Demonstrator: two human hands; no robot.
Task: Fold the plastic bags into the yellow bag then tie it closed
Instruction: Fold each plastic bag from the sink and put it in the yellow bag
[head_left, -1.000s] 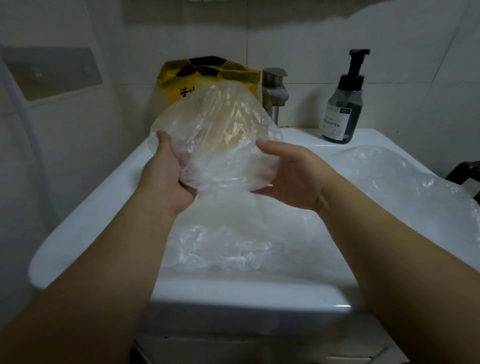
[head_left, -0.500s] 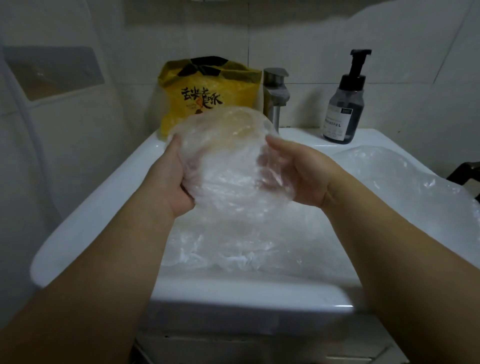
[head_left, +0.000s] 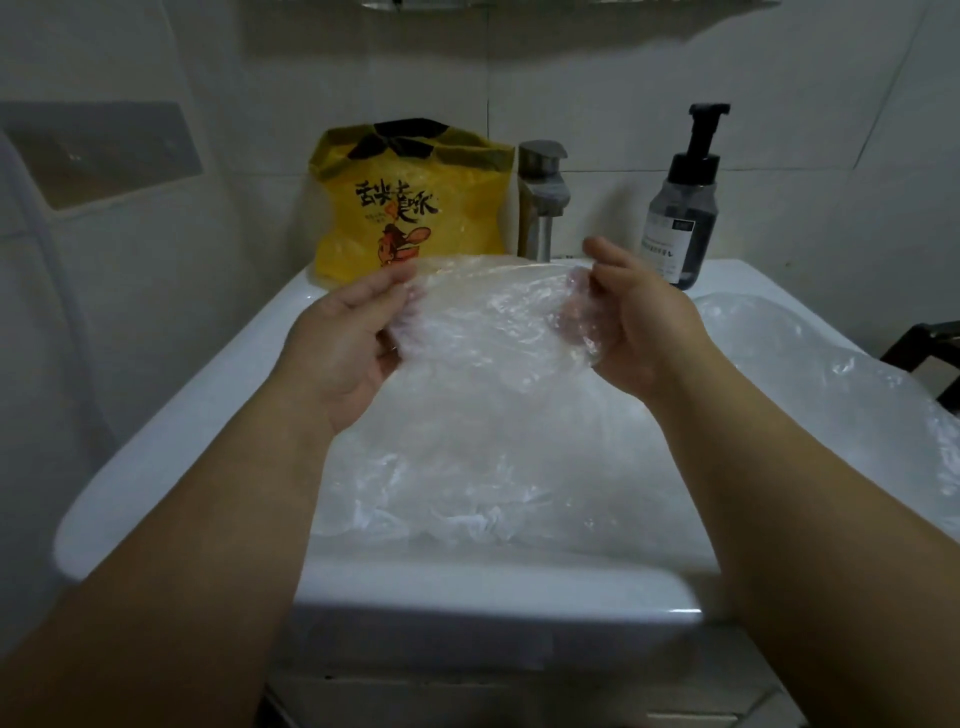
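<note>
A clear plastic bag is stretched flat above the sink between both hands. My left hand pinches its left edge, thumb on top. My right hand grips its right edge, the fingers curled under the plastic. The yellow bag with black print stands upright at the back of the sink, behind the clear bag, its top open. More clear plastic bags lie crumpled in the basin below my hands, and another clear bag spreads over the right rim.
A steel faucet stands right of the yellow bag. A dark pump bottle sits at the back right of the white sink. Tiled wall is close on the left and behind. A dark object shows at the right edge.
The clear bag was bunched up high between my hands; now both hands have dropped and moved apart, spreading it flat and uncovering the front of the yellow bag.
</note>
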